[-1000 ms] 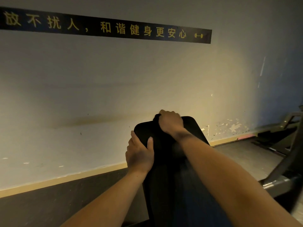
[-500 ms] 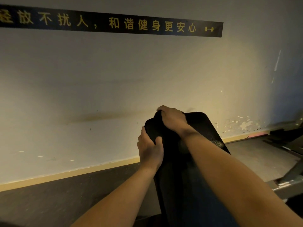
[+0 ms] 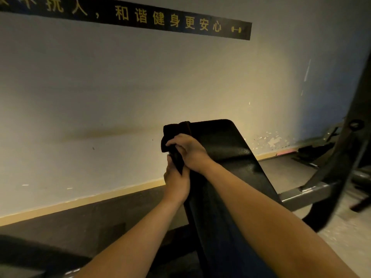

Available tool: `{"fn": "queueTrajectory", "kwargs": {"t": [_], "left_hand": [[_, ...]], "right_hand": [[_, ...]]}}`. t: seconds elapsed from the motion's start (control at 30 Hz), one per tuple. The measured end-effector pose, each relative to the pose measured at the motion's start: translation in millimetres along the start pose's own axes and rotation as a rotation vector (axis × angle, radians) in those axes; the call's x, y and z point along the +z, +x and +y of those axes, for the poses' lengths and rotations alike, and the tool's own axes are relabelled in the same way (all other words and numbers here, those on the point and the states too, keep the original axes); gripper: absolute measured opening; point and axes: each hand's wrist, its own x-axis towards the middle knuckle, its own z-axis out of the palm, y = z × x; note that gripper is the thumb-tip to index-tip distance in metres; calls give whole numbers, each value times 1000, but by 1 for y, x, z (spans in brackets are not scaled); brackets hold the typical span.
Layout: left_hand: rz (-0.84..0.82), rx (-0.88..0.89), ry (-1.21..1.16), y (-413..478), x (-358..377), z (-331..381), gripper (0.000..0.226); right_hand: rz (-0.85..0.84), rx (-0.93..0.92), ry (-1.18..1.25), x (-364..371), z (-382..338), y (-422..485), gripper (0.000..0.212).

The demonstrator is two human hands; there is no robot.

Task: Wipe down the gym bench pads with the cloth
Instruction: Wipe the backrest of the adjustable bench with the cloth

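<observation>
So the black bench pad (image 3: 226, 149) is tilted up like an incline backrest, and the cloth (image 3: 170, 131) is bunched on its upper left corner. It's dark, nearly the same colour as the pad, so it's honestly hard to see where one ends and the other starts. The person's right hand (image 3: 188, 151) sits on the pad's left edge just under that corner, fingers (image 3: 173, 141) curled tight and pinching the cloth against the edge. The left hand (image 3: 176, 181) is right below it on the same edge, touching the right hand, with its fingers wrapped around the tail of the cloth that hangs down there. Can't tell if it's also gripping the pad itself, too dim. Both forearms reach up along the pad, the right one lying across its face. Behind the pad there's a pale scuffed wall (image 3: 100, 97) with a dark sign strip (image 3: 160, 19) of yellow Chinese characters well above it, and a tan baseboard (image 3: 80, 201) running along the wall's foot to the pad's left. Off to the pad's right there's a grey metal frame (image 3: 307, 191) on the floor.
</observation>
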Motion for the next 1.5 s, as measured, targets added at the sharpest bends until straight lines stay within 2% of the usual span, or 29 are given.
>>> {"fn": "queueTrajectory", "kwargs": {"t": [0.13,0.23,0.33,0.4,0.47,0.57,0.73,0.87,0.93,1.17,1.3,1.4,1.5], "left_hand": [[-40,-9,-21,-35,0,-16,50],[-30,50,30,-72,1,-23,46],[-4,127,61,-115,0,-25,41],[-21,117,136,-146,3,-29,54],[-124,44,244,-190,8,-27,75],[-276,48,336,-262,14,-29,87],[-372,59,387,-343,27,-57,85],[-376,-6,256,-396,32,-69,88],[-398,-41,236,-419,32,-71,91],[-492,-169,139,-501,40,-78,95],[-527,-219,47,-530,36,-79,97],[-504,-146,241,-545,41,-76,92],[-437,155,633,-542,46,-76,89]], "right_hand": [[45,40,25,-5,-13,-49,30],[97,70,-91,-7,-28,-102,29],[144,204,-128,-9,-43,-160,31],[327,335,-78,-10,-54,-200,31],[543,453,-119,-13,-68,-246,29],[673,596,-130,-5,-90,-317,28],[489,654,-225,26,-106,-409,31],[399,661,-281,30,-121,-480,40],[368,747,-289,24,-122,-510,43],[436,1051,-232,10,-128,-625,46],[487,1267,-110,7,-144,-654,44],[454,1149,-74,2,-153,-631,43],[399,916,-33,5,-156,-582,45]]}}
